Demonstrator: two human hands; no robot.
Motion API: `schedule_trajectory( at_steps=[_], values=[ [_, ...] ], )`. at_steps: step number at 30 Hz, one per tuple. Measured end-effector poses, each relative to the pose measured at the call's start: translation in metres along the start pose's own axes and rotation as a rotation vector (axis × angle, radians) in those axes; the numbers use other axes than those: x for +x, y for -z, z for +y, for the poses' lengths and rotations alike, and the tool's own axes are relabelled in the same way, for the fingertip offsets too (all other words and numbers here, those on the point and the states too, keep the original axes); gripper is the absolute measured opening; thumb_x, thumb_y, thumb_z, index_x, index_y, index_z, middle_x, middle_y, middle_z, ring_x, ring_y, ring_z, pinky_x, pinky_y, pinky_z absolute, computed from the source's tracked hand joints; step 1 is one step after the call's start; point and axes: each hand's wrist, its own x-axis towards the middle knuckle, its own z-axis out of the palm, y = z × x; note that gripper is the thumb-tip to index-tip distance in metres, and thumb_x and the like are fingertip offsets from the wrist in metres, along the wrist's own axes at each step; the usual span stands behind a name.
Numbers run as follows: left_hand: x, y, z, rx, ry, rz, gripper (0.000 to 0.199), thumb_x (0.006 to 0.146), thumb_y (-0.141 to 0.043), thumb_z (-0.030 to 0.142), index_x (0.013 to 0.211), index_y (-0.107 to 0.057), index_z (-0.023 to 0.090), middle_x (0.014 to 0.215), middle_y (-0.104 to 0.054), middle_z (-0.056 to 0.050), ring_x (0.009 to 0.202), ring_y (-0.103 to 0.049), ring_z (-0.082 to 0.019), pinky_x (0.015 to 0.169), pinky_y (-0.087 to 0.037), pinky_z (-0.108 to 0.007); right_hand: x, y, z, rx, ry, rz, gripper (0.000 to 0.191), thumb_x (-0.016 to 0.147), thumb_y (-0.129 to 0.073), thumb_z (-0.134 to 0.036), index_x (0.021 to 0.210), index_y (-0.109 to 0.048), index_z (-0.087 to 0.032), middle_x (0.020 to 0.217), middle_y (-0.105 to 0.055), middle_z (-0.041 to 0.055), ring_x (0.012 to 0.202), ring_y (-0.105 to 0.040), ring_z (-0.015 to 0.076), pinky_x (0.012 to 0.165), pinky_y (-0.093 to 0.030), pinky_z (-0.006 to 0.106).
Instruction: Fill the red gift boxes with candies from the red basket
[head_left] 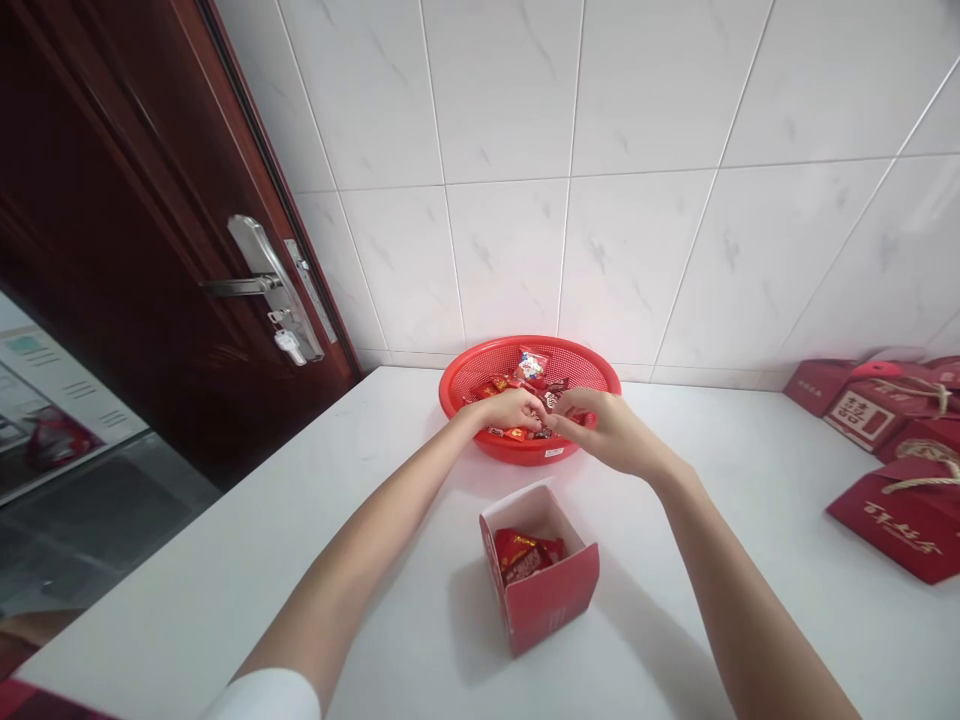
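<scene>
A round red plastic basket (517, 452) stands against the tiled wall with several wrapped candies (533, 364) in it. My left hand (516, 409) is over the basket's front part, its fingers curled together at the candies; what they hold, if anything, is too small to make out. Close beside it on the right, my right hand (606, 430) reaches over the rim, thumb and fingers apart, with nothing visible between them. Nearer to me stands an open red box (553, 600), with some red and brown wrapped candies (523, 556) inside.
Several red gift boxes with rope handles (896, 518) stand at the right of the white table (337, 480). On the left is a dark red door (150, 200) with a metal handle and keys (289, 345). White wall tiles (510, 250) rise behind the basket.
</scene>
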Motion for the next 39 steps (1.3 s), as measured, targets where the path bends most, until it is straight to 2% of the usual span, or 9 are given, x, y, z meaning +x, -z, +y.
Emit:
schedule_trajectory(
  at_steps=[4, 8, 13, 17, 20, 25, 29, 35, 39],
  values=[
    [0.004, -0.001, 0.002, -0.023, 0.002, 0.051, 0.012, 0.073, -0.071, 0.013, 0.081, -0.080, 0.015, 0.076, -0.076, -0.002, 0.076, -0.069, -0.018, 0.071, -0.051, -0.025, -0.021, 0.003, -0.048, -0.179, -0.041, -0.256, 0.048, 0.083, -0.067, -0.044, 0.052, -0.037, -0.023, 0.047, -0.040, -0.0031, 0.042, -0.032, 0.0107, 0.045, -0.023, 0.030],
    [0.002, -0.003, 0.007, -0.066, -0.010, 0.215, 0.007, 0.073, -0.074, 0.013, 0.077, -0.079, 0.015, 0.084, -0.078, -0.004, 0.083, -0.071, -0.020, 0.076, -0.053, -0.025, -0.032, -0.002, -0.054, -0.376, -0.055, -0.407, 0.056, 0.076, -0.066, -0.020, 0.052, -0.016, -0.022, 0.045, -0.020, -0.0052, 0.043, -0.010, 0.0077, 0.045, -0.015, 0.032],
    [-0.026, -0.006, 0.025, -0.174, -0.094, 0.556, 0.020, 0.090, -0.062, 0.025, 0.102, -0.075, 0.014, 0.088, -0.075, -0.005, 0.068, -0.066, -0.012, 0.062, -0.051, -0.021, -0.037, 0.011, -0.053, -0.375, 0.007, -0.284, 0.044, 0.089, -0.049, -0.015, 0.060, -0.016, -0.020, 0.049, -0.025, -0.0025, 0.046, -0.011, 0.0115, 0.046, -0.014, 0.034],
    [-0.060, -0.007, 0.042, -0.414, -0.195, 0.731, 0.029, 0.086, -0.068, 0.037, 0.102, -0.073, 0.014, 0.050, -0.054, 0.006, 0.038, -0.046, -0.006, 0.040, -0.036, -0.017, -0.045, 0.027, -0.061, -0.373, 0.036, -0.139, 0.042, 0.097, -0.045, -0.024, 0.062, -0.021, -0.021, 0.049, -0.027, -0.0031, 0.046, -0.013, 0.0121, 0.046, -0.013, 0.034],
    [-0.083, -0.007, 0.053, -0.558, -0.254, 0.806, 0.031, 0.079, -0.075, 0.041, 0.096, -0.072, 0.014, 0.039, -0.042, 0.011, 0.031, -0.039, -0.005, 0.036, -0.028, -0.016, -0.051, 0.034, -0.066, -0.417, 0.089, -0.039, 0.041, 0.099, -0.045, -0.026, 0.063, -0.024, -0.021, 0.050, -0.026, -0.0041, 0.047, -0.013, 0.0122, 0.046, -0.012, 0.033],
    [-0.111, -0.013, 0.080, -0.561, -0.354, 0.850, 0.020, 0.084, -0.074, 0.034, 0.093, -0.073, 0.015, 0.038, -0.044, 0.010, 0.031, -0.034, -0.003, 0.036, -0.028, -0.015, -0.056, 0.036, -0.071, -0.521, 0.207, 0.046, 0.036, 0.098, -0.047, -0.020, 0.065, -0.032, -0.022, 0.052, -0.029, -0.0059, 0.050, -0.013, 0.0118, 0.048, -0.013, 0.030],
    [-0.128, -0.030, 0.104, -0.452, -0.492, 0.886, 0.013, 0.092, -0.068, 0.029, 0.095, -0.074, 0.018, 0.040, -0.047, 0.010, 0.032, -0.037, -0.004, 0.036, -0.031, -0.016, -0.058, 0.033, -0.075, -0.565, 0.259, 0.039, 0.032, 0.093, -0.048, -0.012, 0.066, -0.034, -0.021, 0.052, -0.030, -0.0069, 0.050, -0.013, 0.0112, 0.047, -0.013, 0.029],
    [-0.137, -0.049, 0.113, -0.041, -0.700, 0.900, 0.013, 0.095, -0.064, 0.021, 0.101, -0.075, 0.021, 0.049, -0.055, 0.008, 0.039, -0.045, -0.005, 0.040, -0.037, -0.017, -0.064, 0.032, -0.079, -0.594, 0.335, 0.081, 0.032, 0.092, -0.047, -0.007, 0.065, -0.036, -0.021, 0.052, -0.036, -0.0072, 0.048, -0.019, 0.0102, 0.047, -0.015, 0.028],
    [-0.153, -0.045, 0.117, 0.198, -0.771, 0.816, 0.012, 0.093, -0.067, 0.017, 0.100, -0.076, 0.021, 0.056, -0.061, 0.007, 0.043, -0.047, -0.005, 0.042, -0.040, -0.017, -0.072, 0.036, -0.085, -0.566, 0.375, 0.243, 0.029, 0.096, -0.047, -0.010, 0.069, -0.050, -0.021, 0.052, -0.046, -0.0060, 0.044, -0.030, 0.0095, 0.045, -0.021, 0.027]
  ],
)
